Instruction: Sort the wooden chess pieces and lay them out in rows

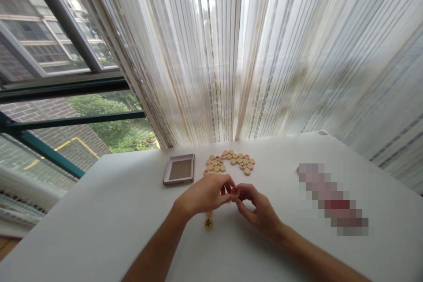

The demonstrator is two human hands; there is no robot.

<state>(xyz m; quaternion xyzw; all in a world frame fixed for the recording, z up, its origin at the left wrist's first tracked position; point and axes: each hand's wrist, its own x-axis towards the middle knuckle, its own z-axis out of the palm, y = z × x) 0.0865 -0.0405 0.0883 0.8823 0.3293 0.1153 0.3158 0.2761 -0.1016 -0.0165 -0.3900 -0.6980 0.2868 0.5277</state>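
Note:
Between the fingertips of both hands is a round xiangqi piece (235, 192) with a red character on its face. My left hand (208, 194) is closed in a pinch at the piece's left side. From the right, my right hand (259, 211) pinches the same piece with thumb and fingers. Another piece with a red mark partly shows behind the left fingers. Just beyond the hands lie several loose wooden xiangqi pieces (239, 161), some with characters showing, others blank side up. Nearer to me, a piece with a black character (208, 223) lies by my left forearm, with another partly hidden behind it.
An open shallow box (179, 169) with a brown inside sits left of the loose pieces on the white table (132, 229). At the right lies a long blurred-out object (333, 202). Striped sheer curtains (211, 53) hang behind the table, and a window stands open at the left.

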